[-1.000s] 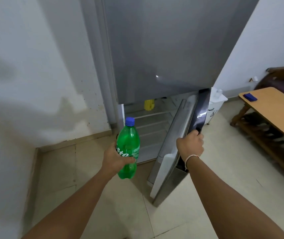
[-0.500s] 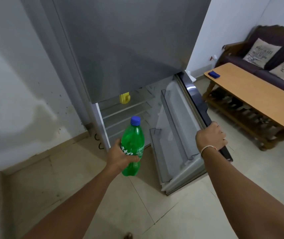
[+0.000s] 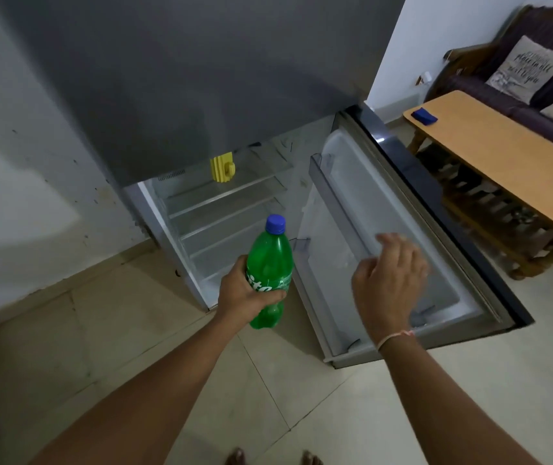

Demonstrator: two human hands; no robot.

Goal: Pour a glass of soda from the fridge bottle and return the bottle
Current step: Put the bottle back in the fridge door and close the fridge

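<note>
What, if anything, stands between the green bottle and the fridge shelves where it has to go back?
Nothing visible does. The left hand holds the green bottle upright before the open lower compartment. The fridge door is swung wide to the right. The shelves look bare except for a yellow object on the top one.

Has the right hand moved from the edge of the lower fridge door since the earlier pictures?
Yes. The right hand has let go of the grey lower fridge door's outer edge and now hovers open over its white inner side.
</note>
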